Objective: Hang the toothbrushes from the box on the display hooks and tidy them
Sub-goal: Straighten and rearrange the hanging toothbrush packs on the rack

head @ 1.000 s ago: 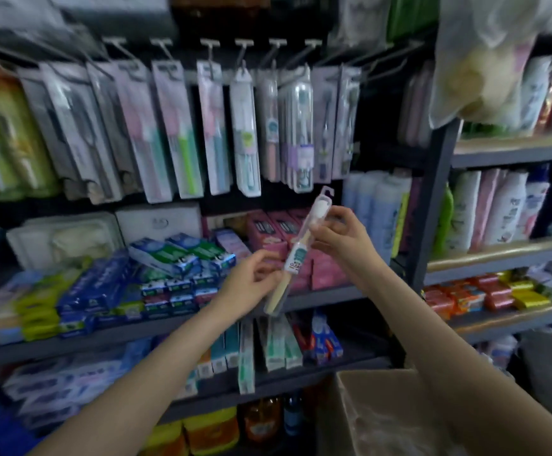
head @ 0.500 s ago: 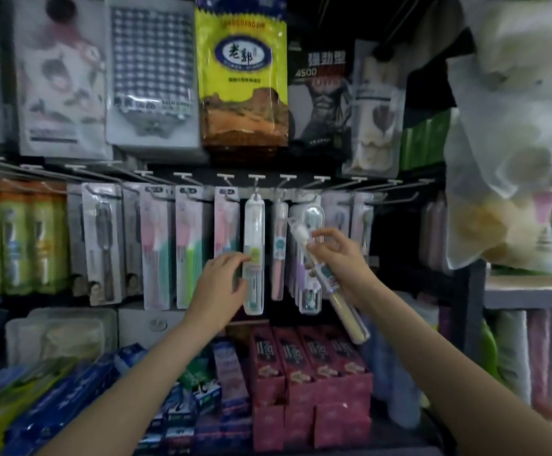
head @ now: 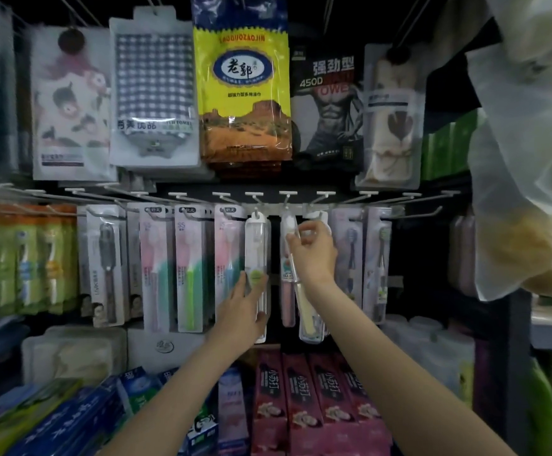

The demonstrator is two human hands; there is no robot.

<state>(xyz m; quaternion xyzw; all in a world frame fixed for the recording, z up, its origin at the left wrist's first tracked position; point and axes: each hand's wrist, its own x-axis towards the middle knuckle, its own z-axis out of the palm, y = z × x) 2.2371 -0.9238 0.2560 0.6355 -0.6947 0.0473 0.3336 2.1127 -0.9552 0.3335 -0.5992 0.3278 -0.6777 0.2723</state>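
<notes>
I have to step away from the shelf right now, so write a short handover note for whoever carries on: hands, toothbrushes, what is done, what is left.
Right hand: pinches the clear-cased yellow-handled toothbrush near its top, held up at the white display hooks; whether its hanging hole is on a hook cannot be told.
Left hand: fingers relaxed, resting on the hanging clear-cased toothbrush with a green label, steadying it.
Done: carded and cased toothbrushes hang along the row.
Left: seat the yellow one, straighten the row. The box is out of view.
</notes>
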